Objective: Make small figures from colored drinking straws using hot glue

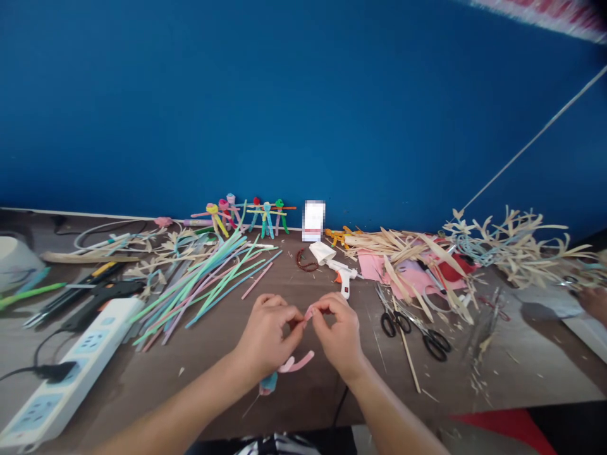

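Two hands, our left hand (268, 335) and right hand (339, 335), pinch a pink strip (309, 311) above the table (213, 366), apparently part-folded; several finished figures (246, 212) stand behind, many loose strips (208, 278) unused.

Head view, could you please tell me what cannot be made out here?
Head view only:
The pink strip: its pinched part is hidden by the fingertips of the left hand and right hand.
The white card: front blurred.
Another person's hand: cut off by the right edge.
The power strip: cut off at lower left.
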Demonstrator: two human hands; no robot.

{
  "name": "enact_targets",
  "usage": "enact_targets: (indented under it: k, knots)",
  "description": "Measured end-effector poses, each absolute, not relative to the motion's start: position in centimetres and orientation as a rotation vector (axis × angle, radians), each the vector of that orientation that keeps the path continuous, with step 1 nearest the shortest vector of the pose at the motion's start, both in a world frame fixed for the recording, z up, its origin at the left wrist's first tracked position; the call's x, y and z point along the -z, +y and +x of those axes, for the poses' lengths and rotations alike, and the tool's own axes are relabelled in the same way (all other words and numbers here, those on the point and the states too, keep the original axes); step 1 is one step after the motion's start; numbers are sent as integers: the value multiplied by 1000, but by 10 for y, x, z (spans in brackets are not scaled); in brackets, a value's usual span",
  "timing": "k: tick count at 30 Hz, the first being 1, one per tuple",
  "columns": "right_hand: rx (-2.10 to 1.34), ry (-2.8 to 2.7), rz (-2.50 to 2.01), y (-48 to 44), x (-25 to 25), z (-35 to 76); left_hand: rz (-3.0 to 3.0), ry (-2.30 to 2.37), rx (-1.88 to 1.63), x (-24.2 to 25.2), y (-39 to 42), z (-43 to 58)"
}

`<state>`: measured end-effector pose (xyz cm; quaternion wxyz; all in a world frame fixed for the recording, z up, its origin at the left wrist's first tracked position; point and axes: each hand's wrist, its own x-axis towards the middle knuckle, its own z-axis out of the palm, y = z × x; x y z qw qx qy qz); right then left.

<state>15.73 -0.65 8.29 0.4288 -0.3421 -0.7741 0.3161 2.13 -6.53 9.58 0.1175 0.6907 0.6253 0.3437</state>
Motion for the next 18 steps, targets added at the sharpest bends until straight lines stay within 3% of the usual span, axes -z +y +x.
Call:
enact_targets:
  k: [5, 10, 18]
  knots:
    - [-1410, -1581, -975, -13, -79, 154, 1960, 1880, -1019, -96, -65, 20]
    - [-1620, -1635, -907, -3, -90, 166, 1842, 1801, -1003, -98, -65, 16]
    - [-2247, -1645, -466, 11, -101, 180, 1343, 1092, -868, -99, -69, 7]
